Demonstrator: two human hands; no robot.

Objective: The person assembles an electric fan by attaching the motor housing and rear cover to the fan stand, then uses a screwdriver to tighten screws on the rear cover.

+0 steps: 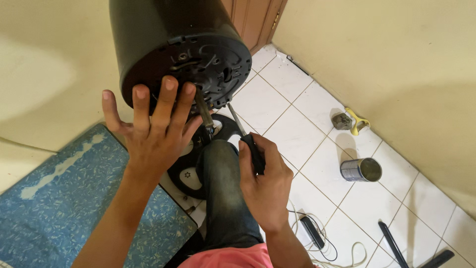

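Your biggest object is the black cylindrical appliance body, tipped up at about 11 o'clock in the view with its round underside turned toward you. Below it, at 8 o'clock, a blue patterned mat lies on the white tiled floor. Your knee in dark jeans rises through the middle, with a round black lid lying behind it.

Your left hand is spread wide open, fingers fanned, fingertips pressed against the lower rim of the underside; it grips nothing. Your right hand is closed firmly around the black handle of a screwdriver, whose shaft points up to 12 o'clock, the tip at the underside's lower edge.

At 3 o'clock stands an open metal can, with a yellow-handled tool beyond it by the wall. At 5 o'clock a white cable lies tangled round a small black device.
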